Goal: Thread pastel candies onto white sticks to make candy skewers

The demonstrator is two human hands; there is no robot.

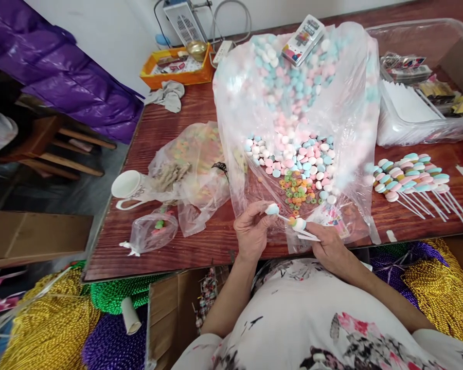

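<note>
Between the thumb and fingers of my left hand (252, 234) is a pale blue and white marshmallow-like piece (272, 209), at the tip of a thin white stick. My right hand (330, 244) is closed on white sticks (307, 236); a ring-shaped piece and a white-blue piece (300, 224) sit on one of them. Just beyond both hands, a heap of small green and orange rings (298, 192) lies on a clear plastic bag (250, 108). Pastel pink, blue and white pieces (308, 159) spill from that bag.
Finished-looking skewers (411, 177) lie at the right, before a clear plastic bin (412, 131). A white mug (127, 185), a bag of rings (193, 154) and a small knotted bag (154, 231) stand left. Behind are an orange tray (173, 77) and a boxed pack (303, 40).
</note>
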